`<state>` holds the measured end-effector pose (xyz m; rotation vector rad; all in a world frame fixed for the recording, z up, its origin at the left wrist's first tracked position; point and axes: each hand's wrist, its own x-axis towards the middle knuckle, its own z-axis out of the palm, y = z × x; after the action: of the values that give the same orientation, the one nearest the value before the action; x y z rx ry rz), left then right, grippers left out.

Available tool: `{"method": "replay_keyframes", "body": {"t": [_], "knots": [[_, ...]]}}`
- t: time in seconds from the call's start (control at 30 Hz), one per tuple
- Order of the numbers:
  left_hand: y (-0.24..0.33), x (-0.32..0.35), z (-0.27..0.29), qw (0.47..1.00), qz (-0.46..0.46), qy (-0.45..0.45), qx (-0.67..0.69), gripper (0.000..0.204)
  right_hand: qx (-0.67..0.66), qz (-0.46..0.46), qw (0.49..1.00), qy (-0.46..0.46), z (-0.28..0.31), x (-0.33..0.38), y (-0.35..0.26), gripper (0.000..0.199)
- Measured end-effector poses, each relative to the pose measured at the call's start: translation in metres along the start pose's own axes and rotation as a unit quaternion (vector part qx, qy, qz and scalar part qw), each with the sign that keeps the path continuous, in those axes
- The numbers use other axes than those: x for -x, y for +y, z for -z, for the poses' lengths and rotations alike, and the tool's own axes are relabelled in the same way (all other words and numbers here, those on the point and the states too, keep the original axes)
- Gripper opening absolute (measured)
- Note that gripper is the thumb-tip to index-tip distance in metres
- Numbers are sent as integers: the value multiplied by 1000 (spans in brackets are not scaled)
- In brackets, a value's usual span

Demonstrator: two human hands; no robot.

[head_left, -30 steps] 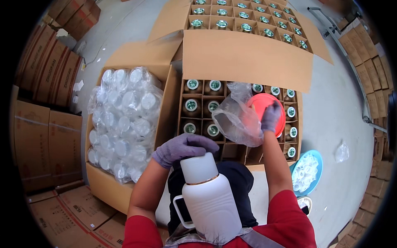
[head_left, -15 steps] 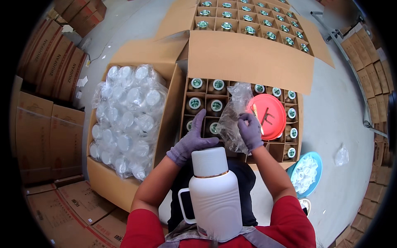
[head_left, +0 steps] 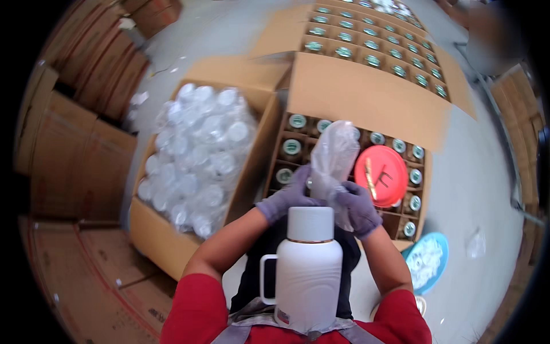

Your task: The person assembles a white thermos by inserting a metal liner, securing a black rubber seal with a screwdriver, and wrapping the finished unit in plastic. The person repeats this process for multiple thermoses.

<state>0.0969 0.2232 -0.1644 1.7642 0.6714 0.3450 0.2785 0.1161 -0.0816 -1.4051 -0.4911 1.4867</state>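
A crumpled clear plastic bag (head_left: 334, 152) stands up over the divided carton, between my two gloved hands. My right hand (head_left: 358, 209) has its fingers curled on the bag's lower part. My left hand (head_left: 291, 195) closes on the bag's left side, its thumb toward the right hand. Whether anything is inside the bag cannot be made out. Glass jars with white-rimmed green tops, one a jar (head_left: 291, 147) at the left, sit in the cells of the carton (head_left: 366, 86). On the carton's right part lies a red round lid (head_left: 395, 172) with a tan-handled tool and small dark pieces on it.
A white handled flask (head_left: 309, 269) stands close before my body. To the left, an open carton (head_left: 154, 235) holds bagged clear containers (head_left: 200, 155). A blue basin (head_left: 438, 261) of white pieces is at right; stacked boxes (head_left: 63, 155) line the left.
The bag has been lifted and drawn upright. My left hand has moved in from the left to meet it, and my right hand sits lower beside it. The whole view has shifted.
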Motion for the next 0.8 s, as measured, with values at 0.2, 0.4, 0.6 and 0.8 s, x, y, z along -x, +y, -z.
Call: {"method": "replay_keyframes", "body": {"t": [0.2,0.4,0.6,0.8], "knots": [[26,-23,2,976,-175,-112,-61,72,16,66,998,1,-33,-16,5,22],[19,-3,-2,980,-60,186,44,53,263,209,941,48,-28,-63,1,17],[46,55,38,861,-8,277,-426,39,229,103,955,-158,23,-12,-27,20],[115,150,31,956,-77,225,-171,27,199,263,852,-407,20,78,-45,14]]}}
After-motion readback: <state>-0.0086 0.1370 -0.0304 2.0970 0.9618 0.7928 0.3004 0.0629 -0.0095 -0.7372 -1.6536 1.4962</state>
